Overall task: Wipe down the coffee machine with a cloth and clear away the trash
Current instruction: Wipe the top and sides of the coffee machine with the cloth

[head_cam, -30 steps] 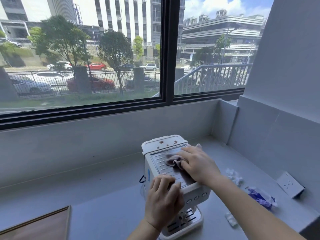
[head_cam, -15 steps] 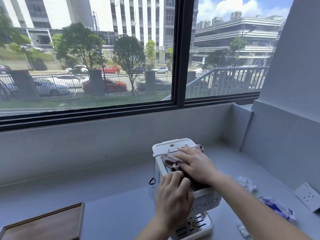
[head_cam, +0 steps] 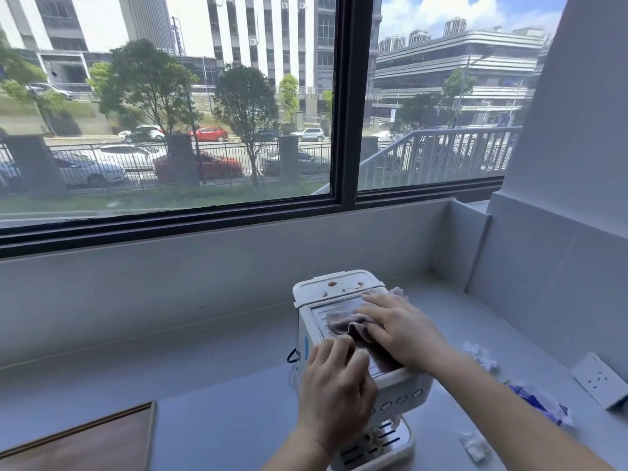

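A small white coffee machine (head_cam: 339,283) stands on the grey counter (head_cam: 221,402), with brown stains on its rear lid. My right hand (head_cam: 401,331) lies flat on a greyish-pink cloth (head_cam: 343,319), pressing it onto the ribbed metal top. My left hand (head_cam: 336,385) grips the machine's front left top edge, fingers curled over it. Trash lies on the counter to the right: crumpled white paper (head_cam: 482,356), a blue-and-white wrapper (head_cam: 540,402) and a small white scrap (head_cam: 474,445).
A white wall socket (head_cam: 599,380) sits on the right wall near the wrapper. A wooden board (head_cam: 85,447) lies at the lower left of the counter. A grey ledge and a large window run along the back.
My right hand has slid the cloth from the front part of the machine's top toward its rear lid. The left hand keeps its hold. The view has shifted, so the machine appears further right.
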